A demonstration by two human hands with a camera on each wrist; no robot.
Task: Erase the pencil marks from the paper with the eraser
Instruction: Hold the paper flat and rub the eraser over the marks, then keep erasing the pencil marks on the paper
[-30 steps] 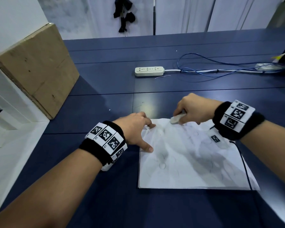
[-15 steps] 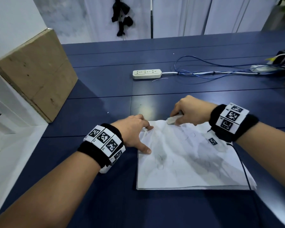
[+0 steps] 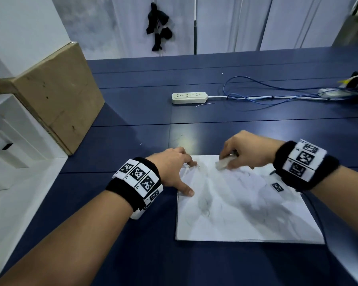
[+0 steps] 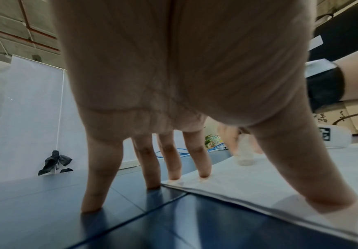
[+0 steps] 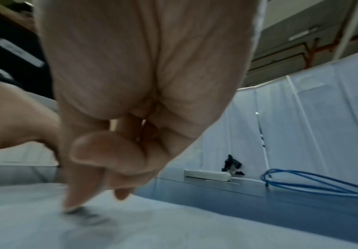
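Note:
A white sheet of paper with faint grey pencil marks lies on the dark blue table. My right hand grips a small white eraser and presses it on the paper's far edge; it looks blurred in the left wrist view, eraser. My left hand is spread, straight fingers and thumb pressing the paper's far left corner, the outer fingers on the table. In the right wrist view the curled hand hides the eraser.
A white power strip with blue cables lies farther back on the table. A cardboard box stands at the left, beside white foam blocks. A white curtain hangs behind the table.
My right hand has slid the eraser slightly toward me and to the right along the paper's far edge. My left hand stays pressed on the corner.

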